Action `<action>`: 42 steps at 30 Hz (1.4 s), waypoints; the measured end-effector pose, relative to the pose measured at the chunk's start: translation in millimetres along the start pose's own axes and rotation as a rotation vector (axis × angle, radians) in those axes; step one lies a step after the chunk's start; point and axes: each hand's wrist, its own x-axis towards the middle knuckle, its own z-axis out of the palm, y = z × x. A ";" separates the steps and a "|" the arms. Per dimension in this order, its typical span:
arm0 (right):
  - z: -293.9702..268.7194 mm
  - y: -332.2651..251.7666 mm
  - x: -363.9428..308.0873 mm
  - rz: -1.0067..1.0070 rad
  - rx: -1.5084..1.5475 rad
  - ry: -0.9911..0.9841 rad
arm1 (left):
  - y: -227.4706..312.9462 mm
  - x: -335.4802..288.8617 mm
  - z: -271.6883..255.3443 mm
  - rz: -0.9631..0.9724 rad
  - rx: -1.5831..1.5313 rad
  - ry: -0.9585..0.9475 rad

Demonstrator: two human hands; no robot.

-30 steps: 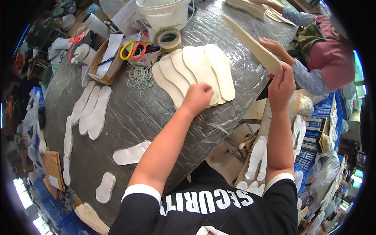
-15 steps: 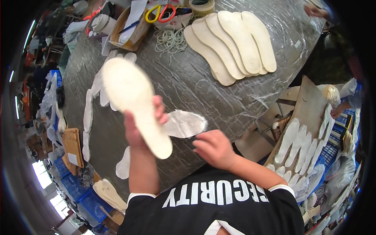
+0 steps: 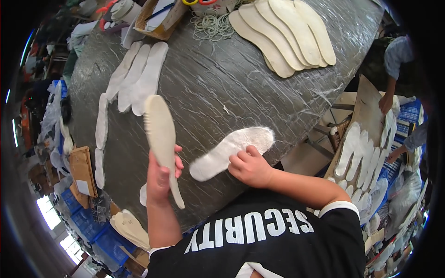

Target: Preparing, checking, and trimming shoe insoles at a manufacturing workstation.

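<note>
My left hand (image 3: 162,178) is wrapped round the narrow part of a cream insole (image 3: 160,129). It holds the insole upright above the table, turned nearly edge-on, with small ridges along its left edge. To the right, a thin, silvery-white insole (image 3: 213,160) with fuzzy edges lies slantwise over the table. My right hand (image 3: 250,167) is at its near edge, fingers curled and closed on it; the fingertips are partly hidden.
A fan of cream insoles (image 3: 282,37) lies at the far right of the dark table (image 3: 199,92). White insoles (image 3: 143,78) lie at the left. Beyond are rubber bands (image 3: 213,25) and a cardboard box (image 3: 160,23). Another person's hand (image 3: 386,103) reaches over an insole-covered board (image 3: 366,99) at right.
The cream insole has turned from face-on to nearly edge-on. My right hand has come onto the white insole, which now shows more fully. The view has shifted slightly.
</note>
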 end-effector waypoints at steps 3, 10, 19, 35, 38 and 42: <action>-7.3 -6.7 -19.3 -0.014 0.023 0.076 | -15.2 -12.9 9.2 -0.060 0.311 -0.065; -26.7 -1.8 -39.2 0.838 0.605 0.333 | -23.1 -22.8 62.8 0.277 1.092 -0.064; -51.4 36.1 -26.3 1.201 1.190 0.154 | -51.6 -10.8 88.0 0.367 1.252 -0.068; -55.9 44.3 -25.6 1.150 1.200 0.123 | -46.9 -6.4 95.2 0.348 1.301 -0.067; -54.6 44.4 -25.5 1.153 1.206 0.109 | -47.3 -6.1 94.9 0.347 1.305 -0.071; -54.1 44.5 -26.0 1.157 1.221 0.111 | -45.3 -4.8 96.9 0.344 1.320 -0.080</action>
